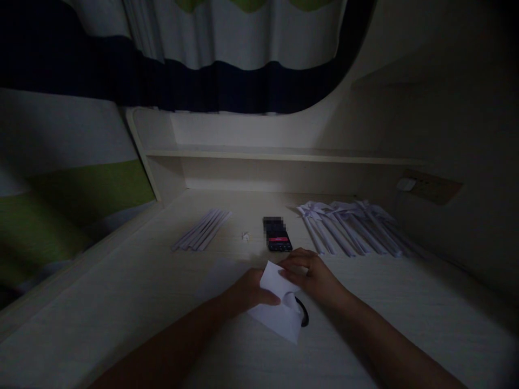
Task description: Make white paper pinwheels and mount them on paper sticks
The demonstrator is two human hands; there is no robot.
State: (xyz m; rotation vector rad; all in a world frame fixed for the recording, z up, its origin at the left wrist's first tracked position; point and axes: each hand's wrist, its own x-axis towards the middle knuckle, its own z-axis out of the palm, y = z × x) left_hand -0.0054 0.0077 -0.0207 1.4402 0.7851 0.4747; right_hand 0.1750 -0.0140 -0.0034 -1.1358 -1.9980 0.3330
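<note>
1 plain white sheet of paper (281, 317) is held low in the head view, just right of centre. It is creased and partly bent, the upper part rising to a corner, the lower slanting down rightward to another.

The paper sheet (279, 319) looks smooth and matt, as do the rolled-paper sticks (205, 229); the smartphone (279, 241) has a glossy screen, the curtain (251, 38) is matt cloth, the tabletop (141, 292) faintly wood-grained
</note>
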